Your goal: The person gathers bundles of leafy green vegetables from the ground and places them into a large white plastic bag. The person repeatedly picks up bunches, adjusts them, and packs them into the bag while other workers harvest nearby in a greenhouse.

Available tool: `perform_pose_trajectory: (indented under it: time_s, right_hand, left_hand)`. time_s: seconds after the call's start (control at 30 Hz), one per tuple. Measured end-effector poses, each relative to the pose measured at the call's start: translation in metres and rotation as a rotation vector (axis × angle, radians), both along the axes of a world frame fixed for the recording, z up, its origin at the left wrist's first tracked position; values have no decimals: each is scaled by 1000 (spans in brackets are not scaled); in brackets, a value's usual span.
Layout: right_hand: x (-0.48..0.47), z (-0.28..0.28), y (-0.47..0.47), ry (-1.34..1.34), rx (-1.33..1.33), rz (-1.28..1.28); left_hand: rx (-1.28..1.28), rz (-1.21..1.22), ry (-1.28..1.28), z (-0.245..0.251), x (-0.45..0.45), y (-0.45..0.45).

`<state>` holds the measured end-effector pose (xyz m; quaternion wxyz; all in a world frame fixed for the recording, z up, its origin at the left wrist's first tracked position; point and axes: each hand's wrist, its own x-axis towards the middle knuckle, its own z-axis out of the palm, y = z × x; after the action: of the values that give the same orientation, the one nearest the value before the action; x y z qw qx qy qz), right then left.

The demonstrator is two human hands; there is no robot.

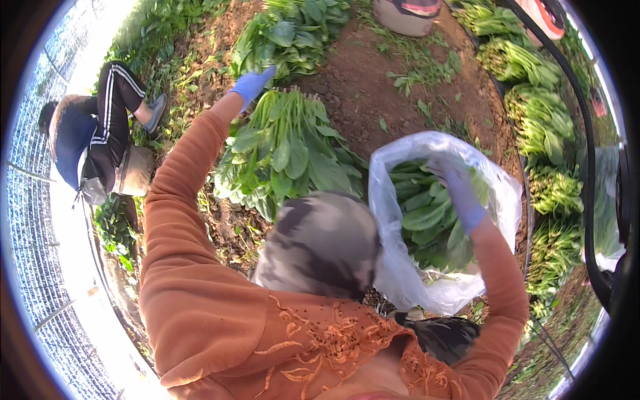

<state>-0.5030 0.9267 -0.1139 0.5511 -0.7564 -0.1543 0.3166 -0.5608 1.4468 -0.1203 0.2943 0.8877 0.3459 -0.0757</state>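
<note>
My left hand (253,86), in a blue glove, is at the near edge of a pile of leafy greens (292,40) at the top; whether its fingers grip any leaves is unclear. Below it lies a second heap of leafy greens (295,145), stems pointing away from me. My right hand (457,187), in a similar glove and blurred, reaches into an open clear plastic bag (392,260). Dark green leaves (427,212) fill part of the bag, beside and under the hand. Its fingertips are too blurred to show whether they hold a leaf.
A person (82,135) sits bent over at the left. Bundles of greens (540,120) lie in a row along the right, beside a dark hose or cable (585,125). A rounded pale object (407,17) rests on the soil at the top. Loose leaves (425,75) are scattered there.
</note>
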Motion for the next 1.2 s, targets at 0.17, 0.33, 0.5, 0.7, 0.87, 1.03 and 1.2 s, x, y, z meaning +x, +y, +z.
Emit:
perform_pose_trajectory:
  time_s: [0.17,0.33,0.5,0.7,0.87,1.03,1.2]
  right_hand:
    - [6,-71,224,347,-41,73]
    - [49,-199,329,132,-364,-11]
    - [23,-172,360,157,-596,8]
    - [43,-193,359,373,-416,-9]
    - [30,-204,349,384,-282,-154]
    - [17,-160,356,467,-156,-39]
    - [29,-169,357,351,-357,103]
  left_hand:
    - [-387,109,169,-107,-47,80]
    - [64,-112,118,-154,-26,38]
    - [-286,-117,303,-123,-35,54]
    - [-531,-148,377,-145,-19,78]
    - [-332,-58,73,-129,-31,48]
    - [-572,-36,-15,-138,-44,56]
    - [-707,-215,282,-141,-23,78]
